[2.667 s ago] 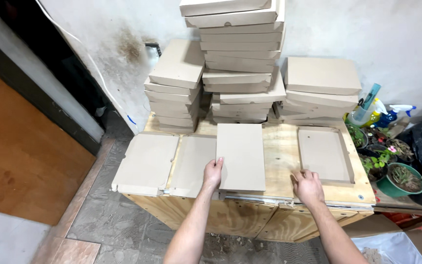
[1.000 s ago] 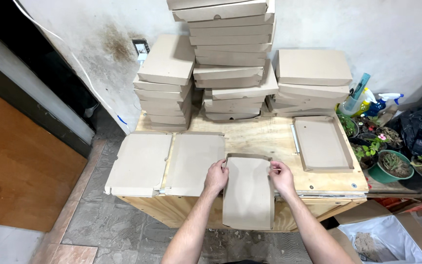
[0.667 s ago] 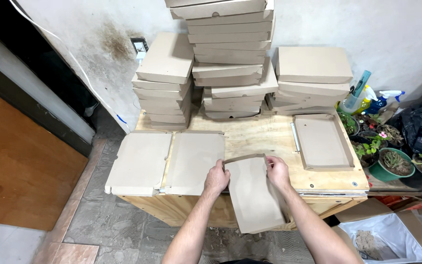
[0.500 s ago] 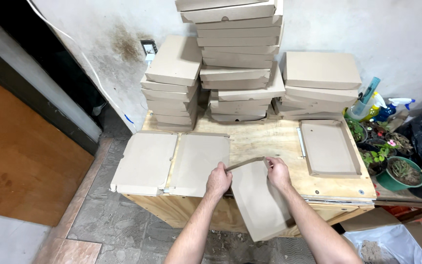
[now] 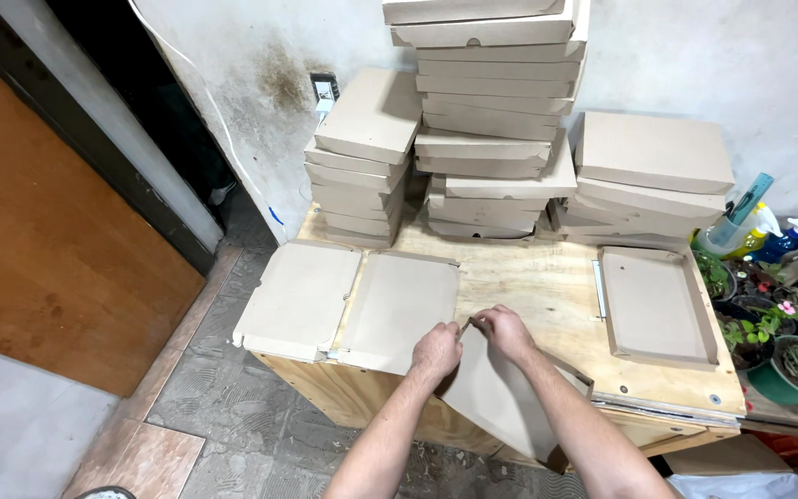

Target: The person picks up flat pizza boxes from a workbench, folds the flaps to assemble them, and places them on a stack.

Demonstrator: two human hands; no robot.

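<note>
Both my hands grip the top edge of a flat cardboard piece (image 5: pixel 501 397) that hangs tilted over the front edge of the wooden table (image 5: pixel 528 277). My left hand (image 5: pixel 436 349) pinches its left side and my right hand (image 5: pixel 505 331) holds the upper corner. To the left lies an unfolded flat box blank (image 5: pixel 348 300), partly overhanging the table's left end. A shallow folded cardboard tray (image 5: pixel 655 305) rests open on the table to the right.
Stacks of closed cardboard boxes (image 5: pixel 491 111) stand along the wall at the table's back. Potted plants (image 5: pixel 782 342) and spray bottles (image 5: pixel 750 222) crowd the right side. A wooden door (image 5: pixel 39 249) and tiled floor (image 5: pixel 214 416) lie to the left.
The cardboard piece that lay flat on the table was pulled toward me, lifted by both hands and now hangs tilted over the front edge. My right hand joined my left on it.
</note>
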